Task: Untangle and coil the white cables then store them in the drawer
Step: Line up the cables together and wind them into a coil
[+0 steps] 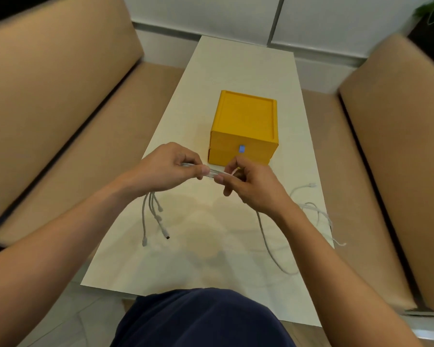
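On the pale desk (pixel 236 78) sits the closed yellow drawer box (pixel 244 126). Both hands, left hand (pixel 164 169) and right hand (pixel 252 186), pinch the white cables (pixel 212 174) above it; keeping strands taut should ease separating them.

Single head-mounted view, wide-angle, so no second view to overlap with. It looks forward and steeply down from above the person's lap; dark blue clothing (pixel 203 319) fills the bottom centre. The long white table (pixel 236 71) runs straight away from the camera up the frame's middle, its far end near the white wall (pixel 211 13) at top. Both forearms enter from the lower corners, and the left hand (pixel 164 167) and right hand (pixel 254 185) meet close below the lens, about frame centre. The yellow drawer box (pixel 244 121) sits just beyond them. Tan sofas (pixel 48 96) flank both sides, bowed outward and blurred toward the edges.
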`<state>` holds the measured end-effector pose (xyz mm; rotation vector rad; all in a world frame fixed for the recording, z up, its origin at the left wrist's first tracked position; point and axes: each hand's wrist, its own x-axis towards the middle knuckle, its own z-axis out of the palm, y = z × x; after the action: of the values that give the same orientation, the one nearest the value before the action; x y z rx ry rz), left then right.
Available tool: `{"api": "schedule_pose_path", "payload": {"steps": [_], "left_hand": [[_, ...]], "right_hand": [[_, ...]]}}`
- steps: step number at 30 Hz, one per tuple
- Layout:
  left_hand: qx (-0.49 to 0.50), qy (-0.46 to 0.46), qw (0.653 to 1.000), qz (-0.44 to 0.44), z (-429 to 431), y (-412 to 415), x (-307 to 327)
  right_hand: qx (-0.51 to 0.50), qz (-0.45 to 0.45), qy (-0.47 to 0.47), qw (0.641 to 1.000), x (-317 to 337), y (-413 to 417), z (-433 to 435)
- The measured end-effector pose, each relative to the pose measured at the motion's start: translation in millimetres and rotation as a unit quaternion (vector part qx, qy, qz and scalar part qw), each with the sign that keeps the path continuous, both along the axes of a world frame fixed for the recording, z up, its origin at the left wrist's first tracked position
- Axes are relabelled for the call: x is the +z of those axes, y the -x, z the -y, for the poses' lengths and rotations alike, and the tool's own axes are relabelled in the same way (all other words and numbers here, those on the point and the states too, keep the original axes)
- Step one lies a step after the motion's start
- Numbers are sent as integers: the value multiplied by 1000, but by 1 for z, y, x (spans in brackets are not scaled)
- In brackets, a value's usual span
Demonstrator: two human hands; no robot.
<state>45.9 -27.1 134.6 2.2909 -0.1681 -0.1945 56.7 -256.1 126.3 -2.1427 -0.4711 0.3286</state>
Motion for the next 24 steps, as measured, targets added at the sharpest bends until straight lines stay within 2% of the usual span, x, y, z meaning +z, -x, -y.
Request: {"api": "schedule_pose_path", "payload": {"steps": [4,6,8,10,14,20,22,24], "left_hand": [[-8,-30,1000,-4,-2,-2,-5],[-34,-29,999,-6,4,0,-4],[-36,-20,999,2,9,3,0],[-23,-13,1000,6,6,3,1],[-18,-17,1000,4,10,1,3],[-29,62,998,6,20,4,5],[-20,34,999,3,13,2,1],[-14,1,1000,-8,10,-1,-6]], "right_hand": [[93,-23,98,991,7,-3,10],[76,-20,161,984,2,-8,13],[44,7,181,983,-3,-8,14],[47,42,164,984,1,-3,20],[72,-21,48,996,14,-4,37],[22,81,107,991,0,-17,37],[48,87,108,989,8,-11,36],[94,55,77,991,14,-5,35]]}}
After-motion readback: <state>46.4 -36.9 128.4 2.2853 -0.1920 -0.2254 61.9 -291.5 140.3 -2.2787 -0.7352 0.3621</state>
